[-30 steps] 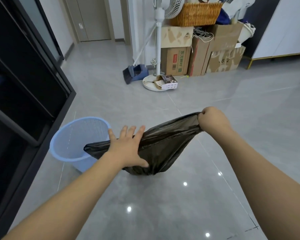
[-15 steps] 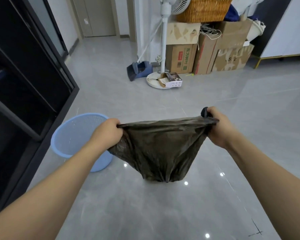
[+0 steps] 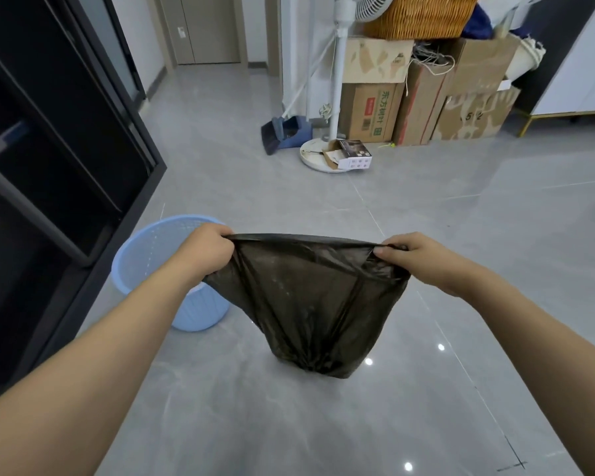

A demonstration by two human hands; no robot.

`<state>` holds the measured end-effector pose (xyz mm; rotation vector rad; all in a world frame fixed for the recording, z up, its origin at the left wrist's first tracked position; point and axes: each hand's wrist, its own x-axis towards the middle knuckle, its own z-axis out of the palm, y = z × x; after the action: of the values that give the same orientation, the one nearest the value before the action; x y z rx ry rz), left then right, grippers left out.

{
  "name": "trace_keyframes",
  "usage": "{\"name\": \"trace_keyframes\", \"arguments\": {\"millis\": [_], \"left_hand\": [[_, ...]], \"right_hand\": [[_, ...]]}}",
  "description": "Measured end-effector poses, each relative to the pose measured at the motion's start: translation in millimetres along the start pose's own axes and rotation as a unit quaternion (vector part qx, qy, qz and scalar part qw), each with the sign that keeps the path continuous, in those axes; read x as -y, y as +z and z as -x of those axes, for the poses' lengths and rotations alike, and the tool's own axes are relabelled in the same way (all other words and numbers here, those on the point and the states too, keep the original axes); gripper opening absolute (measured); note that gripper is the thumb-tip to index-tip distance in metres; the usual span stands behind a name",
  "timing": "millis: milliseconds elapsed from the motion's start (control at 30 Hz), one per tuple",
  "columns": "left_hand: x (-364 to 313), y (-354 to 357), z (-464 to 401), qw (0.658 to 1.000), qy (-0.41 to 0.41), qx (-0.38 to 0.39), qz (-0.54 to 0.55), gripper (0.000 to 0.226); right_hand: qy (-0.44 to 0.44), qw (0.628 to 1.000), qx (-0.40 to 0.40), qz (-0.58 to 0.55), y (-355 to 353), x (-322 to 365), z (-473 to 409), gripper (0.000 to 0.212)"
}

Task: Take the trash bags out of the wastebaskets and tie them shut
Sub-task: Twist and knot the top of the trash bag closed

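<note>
Black trash bag (image 3: 310, 304) out of the light-blue wastebasket (image 3: 158, 259), held above the grey floor (image 3: 289, 424). Left hand (image 3: 207, 250) and right hand (image 3: 416, 257) each grip the bag's top edge, fingers curled tight, rim stretched taut between them. Wastebasket stands just left.

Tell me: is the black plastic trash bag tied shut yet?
Not tied: both hands, left and right, stretch the black plastic trash bag's rim apart, unknotted.
</note>
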<state>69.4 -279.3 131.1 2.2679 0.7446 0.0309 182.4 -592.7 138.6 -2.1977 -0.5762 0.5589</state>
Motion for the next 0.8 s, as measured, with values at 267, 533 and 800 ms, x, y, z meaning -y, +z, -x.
{"name": "trace_keyframes", "arguments": {"millis": [267, 533, 800], "left_hand": [[-17.3, 3.7, 17.0, 0.986, -0.037, 0.003, 0.160, 0.025], [-26.6, 5.8, 25.1, 0.991, 0.008, 0.068, 0.111, 0.039], [-27.0, 5.7, 23.0, 0.977, -0.005, 0.033, 0.213, 0.022]], "right_hand": [[-0.040, 0.987, -0.147, 0.048, -19.5, 6.9, -1.4, 0.051], [-0.035, 0.995, 0.050, -0.080, -10.9, 19.6, 10.6, 0.076], [-0.055, 0.941, -0.027, -0.334, 20.5, 24.1, -2.3, 0.019]]}}
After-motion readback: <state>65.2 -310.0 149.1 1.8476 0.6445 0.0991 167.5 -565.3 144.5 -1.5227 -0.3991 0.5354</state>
